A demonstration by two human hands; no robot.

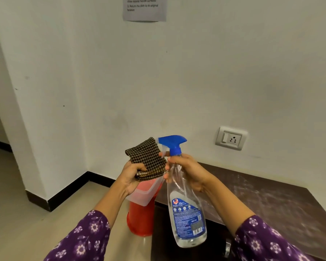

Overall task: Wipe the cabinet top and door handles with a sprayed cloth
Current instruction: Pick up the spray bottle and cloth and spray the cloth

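My left hand [132, 176] clutches a soft, folded brown checked cloth [147, 159]; my right hand [188, 172] grips a light, likely slick clear plastic spray bottle [186, 213] at its narrow neck.

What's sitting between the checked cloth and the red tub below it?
In the head view, a translucent plastic container sits on top of the red tub, just below the checked cloth that the left hand holds.
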